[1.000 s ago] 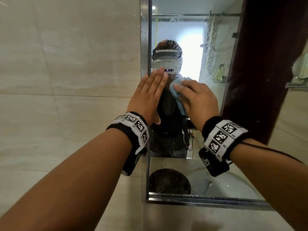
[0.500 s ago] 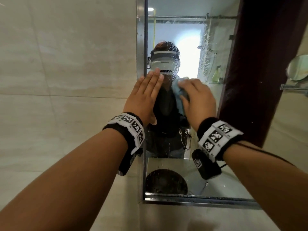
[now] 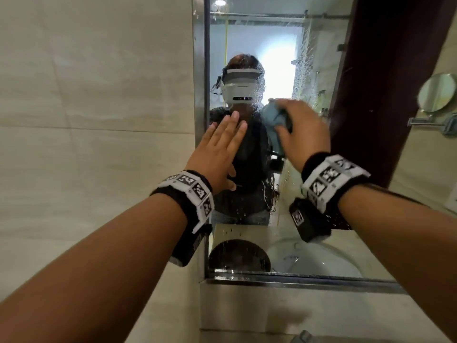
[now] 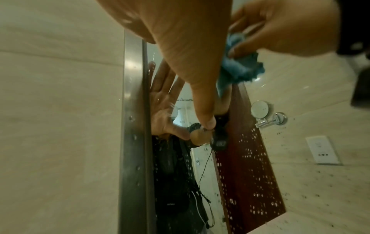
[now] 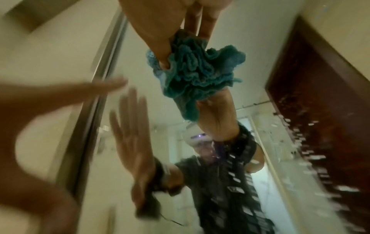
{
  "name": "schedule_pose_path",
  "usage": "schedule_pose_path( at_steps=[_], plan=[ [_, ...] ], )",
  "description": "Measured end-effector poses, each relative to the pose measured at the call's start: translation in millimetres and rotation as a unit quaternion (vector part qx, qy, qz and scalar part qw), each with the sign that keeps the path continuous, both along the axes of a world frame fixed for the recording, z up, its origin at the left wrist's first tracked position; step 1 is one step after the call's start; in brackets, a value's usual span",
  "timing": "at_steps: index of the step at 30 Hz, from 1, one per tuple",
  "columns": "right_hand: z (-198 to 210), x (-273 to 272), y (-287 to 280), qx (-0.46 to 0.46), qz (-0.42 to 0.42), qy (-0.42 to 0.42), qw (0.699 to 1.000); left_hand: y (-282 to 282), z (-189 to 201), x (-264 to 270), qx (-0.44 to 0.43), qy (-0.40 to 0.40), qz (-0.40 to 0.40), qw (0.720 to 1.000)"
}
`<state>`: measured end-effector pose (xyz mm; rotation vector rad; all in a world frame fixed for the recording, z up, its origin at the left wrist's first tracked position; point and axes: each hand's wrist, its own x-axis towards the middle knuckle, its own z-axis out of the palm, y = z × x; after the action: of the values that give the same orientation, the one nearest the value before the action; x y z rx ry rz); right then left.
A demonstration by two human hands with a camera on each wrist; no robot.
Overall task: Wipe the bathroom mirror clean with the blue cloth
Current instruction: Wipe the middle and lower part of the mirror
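Note:
The mirror (image 3: pixel 279 58) hangs on the wall with a metal frame (image 3: pixel 199 95) along its left side and water drops on the glass. My left hand (image 3: pixel 220 147) lies flat on the glass near that frame, fingers straight. To its right, my right hand (image 3: pixel 304 129) grips the bunched blue cloth (image 3: pixel 272 117) and presses it to the glass. In the left wrist view the left hand's thumb (image 4: pixel 204 110) touches the mirror (image 4: pixel 250 174), with the blue cloth (image 4: pixel 238 69) beside it. The right wrist view shows the cloth (image 5: pixel 196 71) crumpled between my fingers (image 5: pixel 158 31).
Beige tiled wall (image 3: pixel 99 144) lies left of the mirror. A dark brown door (image 3: pixel 385 82) shows at the right of the glass, and a round shaving mirror (image 3: pixel 436 95) on a metal arm beyond it. A white basin (image 3: pixel 316 261) is reflected low down above a stone ledge (image 3: pixel 272 310).
My right hand has slid to the right across the glass with the cloth. The left hand stays flat on the mirror. My view has drifted to the right.

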<state>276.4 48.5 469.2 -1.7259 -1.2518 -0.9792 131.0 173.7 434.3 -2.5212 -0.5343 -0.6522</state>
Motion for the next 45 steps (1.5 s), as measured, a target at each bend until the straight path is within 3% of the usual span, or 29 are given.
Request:
schedule_pose_path(
  at_steps=[3, 7, 10, 12, 16, 18, 21, 23, 25, 27, 29, 32, 35, 37, 39, 41, 43, 45],
  plan=[
    [-6, -3, 4, 0.046, 0.014, -0.032, 0.998, 1, -13, 15, -0.018, -0.006, 0.025, 1.0],
    [-91, -3, 6, -0.113, 0.019, -0.17, 0.979, 5, -22, 24, 0.01, -0.033, 0.045, 0.998],
    [-125, 8, -6, -0.217, 0.046, -0.163, 0.961, 12, -25, 25, 0.027, -0.044, 0.047, 0.998],
    [-109, 15, -7, -0.236, 0.057, -0.161, 0.957, 13, -26, 26, 0.032, -0.05, 0.043, 0.997],
    [-49, 19, 0, -0.044, 0.05, -0.103, 0.992, 12, -29, 27, 0.043, -0.065, 0.048, 0.996],
    [-49, 15, 5, -0.004, 0.035, -0.117, 0.993, 13, -29, 27, 0.044, -0.069, 0.046, 0.996],
    [-95, 8, 10, -0.104, 0.038, -0.146, 0.983, 13, -31, 29, 0.058, -0.078, 0.052, 0.994],
    [-125, 6, 5, -0.19, 0.075, -0.217, 0.955, 13, -33, 30, 0.062, -0.078, 0.058, 0.993],
    [-118, 8, 3, -0.235, 0.096, -0.247, 0.935, 13, -33, 30, 0.059, -0.076, 0.057, 0.994],
    [-90, 8, 7, -0.179, 0.109, -0.189, 0.959, 13, -32, 30, 0.059, -0.072, 0.056, 0.994],
    [-56, 10, 10, -0.051, 0.07, -0.131, 0.988, 12, -32, 29, 0.052, -0.065, 0.053, 0.995],
    [-43, 6, 15, 0.013, 0.016, -0.144, 0.989, 13, -31, 30, 0.05, -0.073, 0.051, 0.995],
    [-90, 6, 23, -0.105, 0.048, -0.177, 0.977, 13, -32, 30, 0.054, -0.079, 0.052, 0.994],
    [-123, 7, 19, -0.216, 0.054, -0.239, 0.945, 11, -32, 30, 0.051, -0.08, 0.049, 0.994],
    [-116, 8, 10, -0.234, 0.073, -0.257, 0.935, 10, -33, 30, 0.054, -0.074, 0.054, 0.994],
    [-89, 7, 4, -0.201, 0.09, -0.226, 0.949, 10, -31, 29, 0.05, -0.062, 0.058, 0.995],
    [-56, 17, -2, -0.096, 0.063, -0.154, 0.981, 10, -31, 29, 0.043, -0.061, 0.053, 0.996],
    [-40, 24, -5, -0.001, 0.015, -0.095, 0.995, 11, -31, 29, 0.036, -0.061, 0.05, 0.996]
  ],
)
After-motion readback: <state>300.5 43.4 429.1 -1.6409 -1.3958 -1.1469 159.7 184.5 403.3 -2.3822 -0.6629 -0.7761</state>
